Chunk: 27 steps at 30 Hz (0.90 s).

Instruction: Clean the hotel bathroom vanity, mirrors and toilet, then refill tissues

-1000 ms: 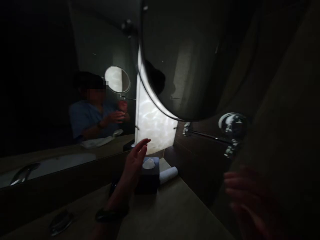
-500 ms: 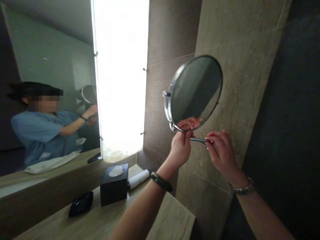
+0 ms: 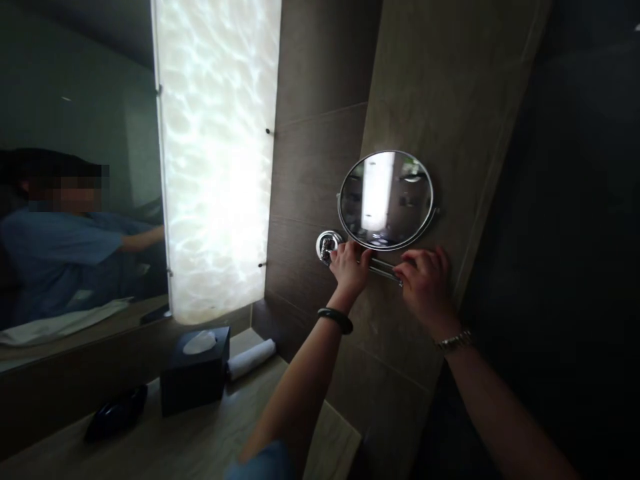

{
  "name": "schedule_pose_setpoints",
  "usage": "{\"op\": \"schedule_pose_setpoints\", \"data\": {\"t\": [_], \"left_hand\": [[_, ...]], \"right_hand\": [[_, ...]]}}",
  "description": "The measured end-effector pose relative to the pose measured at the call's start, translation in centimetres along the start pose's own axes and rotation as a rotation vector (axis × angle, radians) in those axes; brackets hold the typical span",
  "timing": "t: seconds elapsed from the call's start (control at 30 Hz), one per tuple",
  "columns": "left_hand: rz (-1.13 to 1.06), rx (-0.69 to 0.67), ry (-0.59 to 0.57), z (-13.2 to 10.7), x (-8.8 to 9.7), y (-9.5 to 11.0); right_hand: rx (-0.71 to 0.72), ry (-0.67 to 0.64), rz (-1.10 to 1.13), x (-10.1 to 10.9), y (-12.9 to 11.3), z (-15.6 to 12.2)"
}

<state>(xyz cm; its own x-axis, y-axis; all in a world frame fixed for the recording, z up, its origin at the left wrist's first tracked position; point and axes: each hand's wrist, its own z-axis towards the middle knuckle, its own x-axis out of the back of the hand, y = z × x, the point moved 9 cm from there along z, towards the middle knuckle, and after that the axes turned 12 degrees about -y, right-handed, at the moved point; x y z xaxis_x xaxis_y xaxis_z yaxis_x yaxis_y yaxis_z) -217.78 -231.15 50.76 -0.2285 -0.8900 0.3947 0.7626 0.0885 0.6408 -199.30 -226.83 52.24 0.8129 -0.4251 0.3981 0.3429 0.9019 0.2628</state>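
A round chrome-rimmed mirror (image 3: 387,200) stands out from the tiled wall on a metal swing arm (image 3: 383,268). Its round wall mount (image 3: 329,247) shows just left of my hands. My left hand (image 3: 350,268), with a dark bangle on the wrist, is closed on the swing arm near the mount, below the mirror's lower rim. At the arm's right end, my right hand (image 3: 425,283) pinches the metal with thumb and fingers; a metal bracelet circles that wrist. The mirror's face reflects the bright light panel.
A lit wall panel (image 3: 217,160) glows beside a large wall mirror (image 3: 75,133) that reflects a person in blue. On the stone counter (image 3: 210,433) are a black tissue box (image 3: 195,373), a rolled white towel (image 3: 251,359) and a dark glossy object (image 3: 117,413).
The round mirror has swung back toward the wall and turned to face the light panel. Both hands moved with the arm, and the wall mount has come into view.
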Motion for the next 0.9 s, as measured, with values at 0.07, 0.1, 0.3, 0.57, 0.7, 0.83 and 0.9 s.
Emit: {"op": "schedule_pose_setpoints", "data": {"t": [0.07, 0.1, 0.3, 0.57, 0.7, 0.83, 0.9], "left_hand": [[-0.056, -0.06, -0.004, -1.2, 1.2, 0.0], [-0.085, -0.103, 0.002, -2.4, 2.5, -0.5], [-0.034, 0.125, 0.127, -19.8, 19.3, -14.4], [0.191, 0.865, 0.427, -53.1, 33.0, -22.8], [0.078, 0.951, 0.299, -58.7, 27.3, -25.5], [-0.348, 1.028, 0.247, -58.5, 20.7, -29.2], [-0.574, 1.01, 0.185, -56.6, 17.6, -29.0]], "right_hand": [[0.013, 0.005, 0.146, 0.2, -2.2, -1.9], [0.05, -0.033, 0.275, -0.3, -4.2, -3.5], [0.495, -0.839, 1.11, -7.2, -28.5, -21.0], [0.751, -1.266, 1.189, -7.5, -50.6, -35.0], [0.383, -1.199, 1.209, -11.2, -47.0, -33.3], [0.191, -1.104, 1.065, -12.2, -43.2, -32.9], [0.251, -1.105, 1.03, -11.3, -43.7, -33.9]]}}
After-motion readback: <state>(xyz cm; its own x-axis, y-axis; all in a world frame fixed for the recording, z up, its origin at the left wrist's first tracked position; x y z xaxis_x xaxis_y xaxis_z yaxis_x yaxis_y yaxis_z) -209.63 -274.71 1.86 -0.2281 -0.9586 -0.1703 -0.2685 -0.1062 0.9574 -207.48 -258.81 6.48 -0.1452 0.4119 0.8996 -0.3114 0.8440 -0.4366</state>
